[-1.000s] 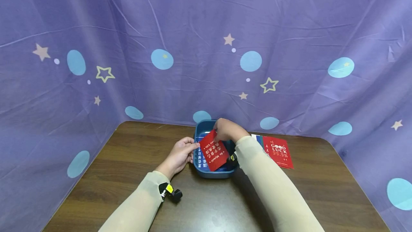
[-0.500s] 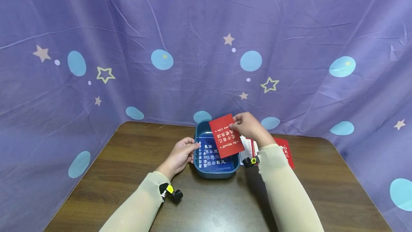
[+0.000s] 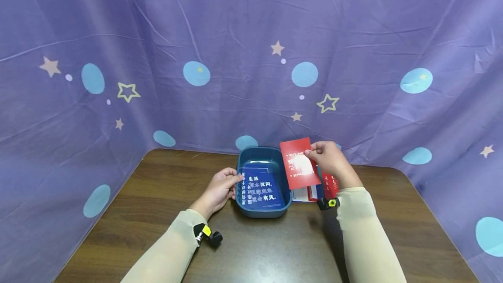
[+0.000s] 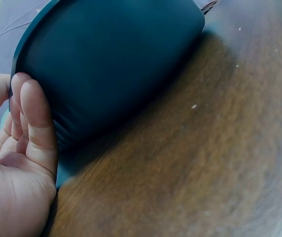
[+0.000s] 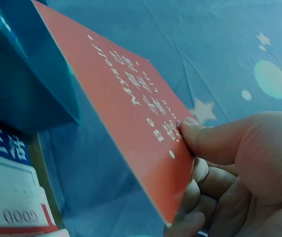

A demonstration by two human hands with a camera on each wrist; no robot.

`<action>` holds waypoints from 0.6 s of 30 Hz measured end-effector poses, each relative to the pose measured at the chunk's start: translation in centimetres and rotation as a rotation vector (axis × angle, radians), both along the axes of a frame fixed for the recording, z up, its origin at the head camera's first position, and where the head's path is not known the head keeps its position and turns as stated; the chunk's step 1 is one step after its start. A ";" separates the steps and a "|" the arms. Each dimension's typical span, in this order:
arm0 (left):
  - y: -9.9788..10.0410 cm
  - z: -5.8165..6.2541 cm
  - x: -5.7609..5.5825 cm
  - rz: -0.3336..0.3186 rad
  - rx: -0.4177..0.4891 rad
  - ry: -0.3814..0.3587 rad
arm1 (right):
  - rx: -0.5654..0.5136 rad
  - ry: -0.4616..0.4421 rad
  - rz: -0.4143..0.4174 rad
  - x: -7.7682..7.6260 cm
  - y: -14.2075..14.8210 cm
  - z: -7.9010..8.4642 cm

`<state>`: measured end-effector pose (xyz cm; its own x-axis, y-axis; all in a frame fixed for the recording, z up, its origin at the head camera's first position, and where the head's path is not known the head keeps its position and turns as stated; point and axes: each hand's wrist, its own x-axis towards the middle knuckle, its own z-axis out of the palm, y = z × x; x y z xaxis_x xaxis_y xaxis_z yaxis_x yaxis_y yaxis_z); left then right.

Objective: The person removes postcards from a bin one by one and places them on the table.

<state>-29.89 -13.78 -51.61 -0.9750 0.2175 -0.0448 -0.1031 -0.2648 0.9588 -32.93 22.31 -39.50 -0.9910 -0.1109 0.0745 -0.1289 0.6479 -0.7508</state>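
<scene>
In the head view my right hand (image 3: 329,160) pinches a red card (image 3: 295,174) with white lettering by its edge, thumb on the printed face. The card is held up beside the right rim of a dark teal plastic basin (image 3: 264,214). Blue cards (image 3: 271,192) with white writing lie inside the basin. My left hand (image 3: 218,191) holds the basin's left rim, thumb over the edge and fingers against the outer wall. The left wrist view shows those fingers (image 4: 36,111) close along the wall. In the right wrist view the red card (image 5: 126,118) slants up from the thumb and fingers.
Right of the basin, white-and-red cards (image 3: 301,194) and another red card (image 3: 329,185) lie on the brown wooden table (image 3: 243,252), partly covered by the held card and hand. A purple patterned curtain (image 3: 243,112) hangs right behind the table's back edge.
My right hand has lifted the red card out of the basin and moved it rightward, over the cards on the table. The blue cards inside are now uncovered. My left hand stays at the rim.
</scene>
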 end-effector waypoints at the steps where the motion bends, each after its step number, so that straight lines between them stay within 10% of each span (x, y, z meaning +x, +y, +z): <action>1: 0.0 0.0 0.0 0.002 0.000 -0.001 | -0.007 0.002 -0.009 0.0 0.4 0.1; 18: 0.0 0.0 -0.1 0.011 -0.003 -0.010 | -0.020 -0.005 -0.194 0.9 9.0 -0.2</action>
<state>-29.98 -13.75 -51.59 -0.9768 0.2069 -0.0547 -0.1094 -0.2633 0.9585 -32.05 31.33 -39.71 -0.9940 0.0842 0.0696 0.0012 0.6453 -0.7639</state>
